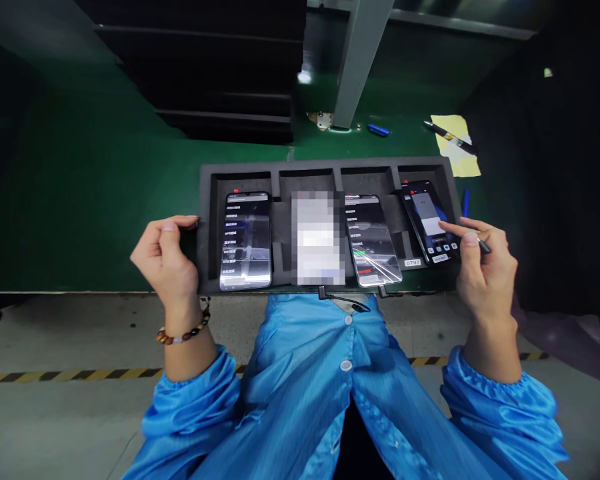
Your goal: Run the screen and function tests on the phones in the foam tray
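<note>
Closest in, blue sleeves [300, 400] fill the bottom of the view, a bead bracelet [183, 333] on the left wrist. Up from there, the left hand [163, 257] is curled shut, fingertips pinching the left edge of the black foam tray [205, 227] — it grips the tray rim and nothing else. Across on the other side, the right hand [480, 267] is closed around a thin dark pen [484, 246], and its forefinger reaches out to press on the lower part of the rightmost phone [427, 220].

That phone is the one in play. It sits in the tray's far-right slot, tilted a little, screen lit, its long axis running away from the person towards the back of the desk [80, 200]. It lies just up and to the left of the right hand, touching the fingertip; the left hand is well apart from it, a whole tray's width away. So the right hand is clearly the nearer one.

Along the tray, three more phones lie in their own slots, long axes parallel: the left phone [246, 241] with a lit menu, the second phone [317, 237] blurred out, the third phone [371, 241] with a shiny film lifting at its near corner. Cables [350, 300] trail off the tray's near edge.

Further back on the green desk — a yellow note [455, 143] with a second pen [447, 137] across it, a small blue cap [379, 129], a grey post [357, 63] and dark stacked trays [220, 73].
</note>
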A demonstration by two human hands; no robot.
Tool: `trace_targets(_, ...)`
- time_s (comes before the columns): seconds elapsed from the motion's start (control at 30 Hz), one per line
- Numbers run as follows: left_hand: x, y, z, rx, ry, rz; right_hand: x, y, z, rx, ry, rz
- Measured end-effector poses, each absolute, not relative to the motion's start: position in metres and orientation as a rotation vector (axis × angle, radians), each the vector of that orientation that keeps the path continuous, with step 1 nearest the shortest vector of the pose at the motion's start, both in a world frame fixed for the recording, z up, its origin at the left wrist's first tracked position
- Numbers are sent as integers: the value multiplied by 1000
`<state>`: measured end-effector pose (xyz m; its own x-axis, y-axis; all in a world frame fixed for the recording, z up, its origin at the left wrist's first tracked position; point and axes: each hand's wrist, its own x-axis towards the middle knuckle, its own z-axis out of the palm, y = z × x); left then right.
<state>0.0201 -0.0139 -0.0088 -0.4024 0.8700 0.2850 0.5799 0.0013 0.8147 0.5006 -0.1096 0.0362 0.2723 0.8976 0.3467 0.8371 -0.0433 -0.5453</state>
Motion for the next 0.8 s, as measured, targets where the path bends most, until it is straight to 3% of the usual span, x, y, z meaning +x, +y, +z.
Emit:
trace_targets(0.13,21,-13,-9,1439,1886,1528,503,-110,37,-1900,-1567,111)
trace_targets(0.8,21,-14,-9,1435,1921,1528,501,-90,38,-1959,-1710,211)
